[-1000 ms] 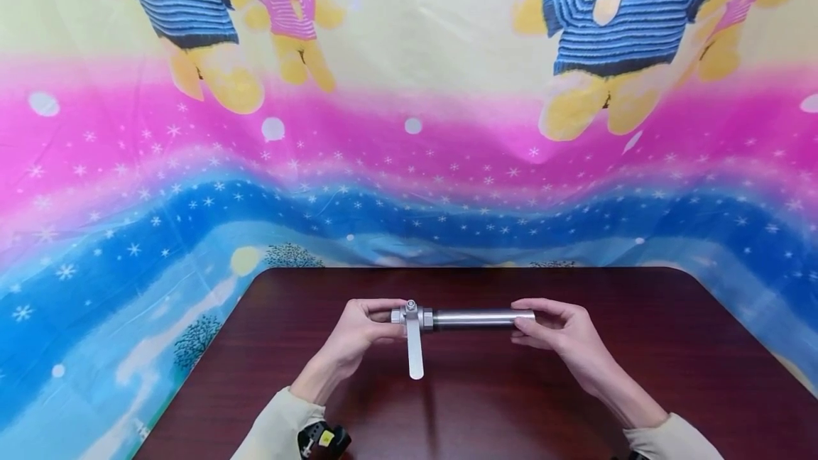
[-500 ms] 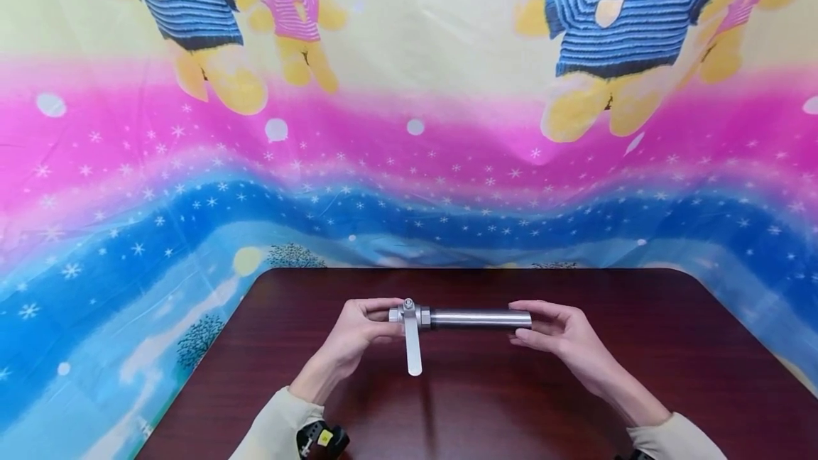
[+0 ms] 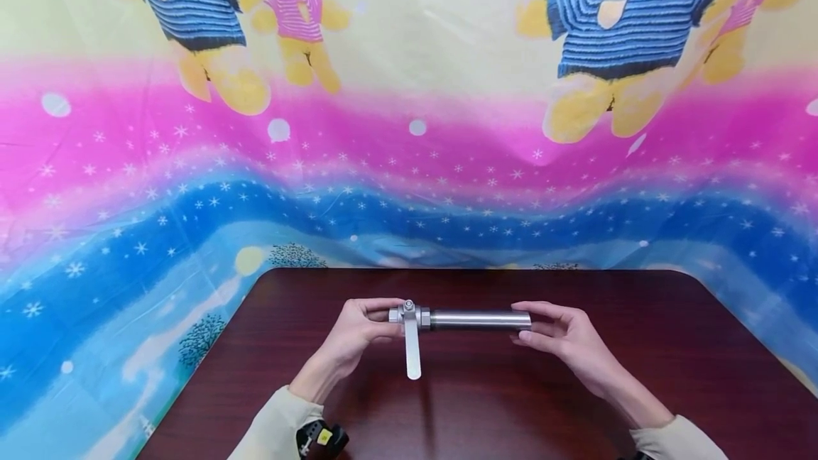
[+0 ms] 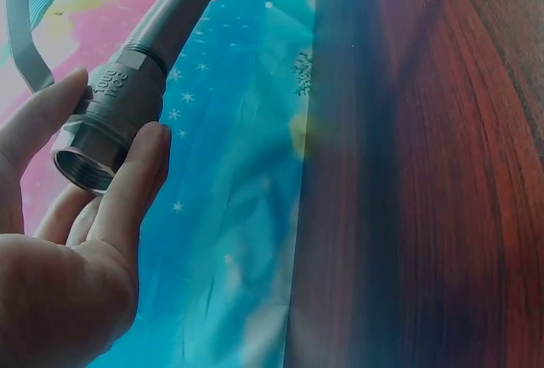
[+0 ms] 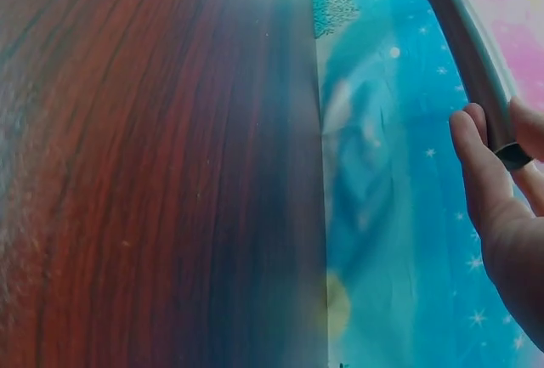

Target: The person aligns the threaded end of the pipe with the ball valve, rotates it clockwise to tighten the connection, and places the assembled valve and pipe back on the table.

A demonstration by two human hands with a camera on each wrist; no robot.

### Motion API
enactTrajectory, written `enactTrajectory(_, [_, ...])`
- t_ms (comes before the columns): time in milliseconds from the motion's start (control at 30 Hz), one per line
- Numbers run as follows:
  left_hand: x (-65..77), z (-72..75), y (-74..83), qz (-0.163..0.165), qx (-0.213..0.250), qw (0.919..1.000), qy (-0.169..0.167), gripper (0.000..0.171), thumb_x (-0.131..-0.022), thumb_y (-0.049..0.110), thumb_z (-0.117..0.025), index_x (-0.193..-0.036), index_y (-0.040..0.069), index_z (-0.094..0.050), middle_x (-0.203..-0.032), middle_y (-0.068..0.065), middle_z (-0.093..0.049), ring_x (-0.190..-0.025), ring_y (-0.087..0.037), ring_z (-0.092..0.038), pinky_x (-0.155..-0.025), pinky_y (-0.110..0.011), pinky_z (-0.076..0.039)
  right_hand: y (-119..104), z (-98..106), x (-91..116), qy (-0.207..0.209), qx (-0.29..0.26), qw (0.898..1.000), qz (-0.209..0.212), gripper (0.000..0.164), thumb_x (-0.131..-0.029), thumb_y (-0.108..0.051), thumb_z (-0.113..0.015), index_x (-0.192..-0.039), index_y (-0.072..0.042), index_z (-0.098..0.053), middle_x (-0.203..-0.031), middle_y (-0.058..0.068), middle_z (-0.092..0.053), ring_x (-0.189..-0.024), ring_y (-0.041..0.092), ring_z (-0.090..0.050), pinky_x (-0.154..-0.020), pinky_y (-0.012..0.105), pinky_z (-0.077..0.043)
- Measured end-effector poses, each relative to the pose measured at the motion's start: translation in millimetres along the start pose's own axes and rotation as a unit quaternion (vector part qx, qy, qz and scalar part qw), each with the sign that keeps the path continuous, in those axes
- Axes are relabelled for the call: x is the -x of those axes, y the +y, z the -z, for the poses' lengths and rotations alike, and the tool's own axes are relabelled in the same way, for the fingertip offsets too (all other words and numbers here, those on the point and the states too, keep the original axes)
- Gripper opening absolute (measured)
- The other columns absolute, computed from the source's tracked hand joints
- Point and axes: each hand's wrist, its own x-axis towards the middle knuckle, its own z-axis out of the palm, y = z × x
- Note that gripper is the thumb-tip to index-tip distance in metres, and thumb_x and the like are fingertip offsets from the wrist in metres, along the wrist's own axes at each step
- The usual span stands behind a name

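Pipe [image 3: 479, 319] and valve [image 3: 410, 316], joined end to end, are held level above the far half of the dark red-brown surface [image 3: 498, 403], roughly parallel to its far edge and between its two far corners. The valve is on the left and the pipe reaches to the right. The left hand [image 3: 354, 332] grips the valve at its left end, thumb on one side and fingers on the other. The right hand [image 3: 565, 329] holds the pipe near its free right end in a narrow grasp between thumb and fingers.

A flat pale lever [image 3: 413, 353] on the valve points toward the near edge of the surface, crosswise to the pipe. The left wrist view shows raised lettering on the valve body and a threaded mouth [image 4: 81, 171] at its end.

Both arms come in from the near edge in pale sleeves [image 3: 277, 424]; a black device [image 3: 324, 439] with a yellow patch sits at the left cuff. Beyond the far edge hangs a cloth [image 3: 409, 169] printed with bears and snowflakes.
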Motion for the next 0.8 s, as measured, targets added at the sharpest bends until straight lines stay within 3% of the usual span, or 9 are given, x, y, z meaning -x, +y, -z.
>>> enactTrajectory(167, [0.3, -0.3, 1.3, -0.001, 0.002, 1.0000, 0.001, 0.049, -0.082, -0.009, -0.078, -0.130, -0.011, -0.068, -0.111, -0.021, -0.076, -0.090, -0.019, -0.076, -0.080, -0.037, -0.062, -1.1, 0.8, -0.4, 0.003, 0.003, 1.000, 0.001, 0.045, -0.096, 0.000, -0.074, -0.137, 0.012, -0.060, -0.117, 0.024, -0.070, -0.100, 0.039, -0.075, -0.090, 0.044, -0.060])
enactTrajectory(400, [0.4, 0.0, 0.4, 0.002, -0.004, 1.0000, 0.001, 0.050, -0.082, -0.008, -0.078, -0.131, -0.011, -0.068, -0.112, -0.022, -0.076, -0.090, -0.020, -0.076, -0.090, -0.051, -0.060, -1.8, 0.6, 0.5, 0.004, -0.004, 1.000, 0.004, 0.047, -0.096, 0.001, -0.074, -0.139, 0.012, -0.058, -0.117, 0.019, -0.073, -0.098, 0.040, -0.076, -0.089, 0.043, -0.060])
enactTrajectory(500, [0.0, 0.4, 0.3, 0.000, -0.002, 1.0000, 0.000, 0.050, -0.083, -0.008, -0.078, -0.131, -0.011, -0.068, -0.112, -0.022, -0.076, -0.090, -0.020, -0.076, -0.087, -0.047, -0.061, -2.0, -0.3, 0.1, 0.006, 0.001, 1.000, 0.007, 0.050, -0.094, 0.003, -0.076, -0.139, 0.013, -0.057, -0.117, 0.024, -0.071, -0.097, 0.039, -0.076, -0.089, 0.041, -0.061])
enactTrajectory(633, [-0.3, 1.1, 0.6, -0.003, 0.003, 1.0000, -0.005, 0.049, -0.082, -0.009, -0.077, -0.130, -0.012, -0.068, -0.111, -0.021, -0.076, -0.091, -0.020, -0.076, -0.082, -0.039, -0.062, -2.8, -1.4, -0.9, -0.002, -0.008, 1.000, 0.010, 0.045, -0.098, 0.001, -0.071, -0.138, 0.017, -0.057, -0.116, 0.029, -0.069, -0.098, 0.034, -0.076, -0.089, 0.043, -0.060])
enactTrajectory(800, [-0.3, 1.5, 0.9, 0.000, 0.001, 1.0000, -0.005, 0.049, -0.082, -0.009, -0.078, -0.130, -0.011, -0.069, -0.110, -0.020, -0.076, -0.091, -0.019, -0.076, -0.083, -0.041, -0.062, -3.0, -1.0, 0.0, 0.000, -0.003, 1.000, 0.004, 0.045, -0.097, 0.001, -0.073, -0.139, 0.010, -0.060, -0.121, 0.016, -0.072, -0.100, 0.038, -0.076, -0.091, 0.040, -0.060])
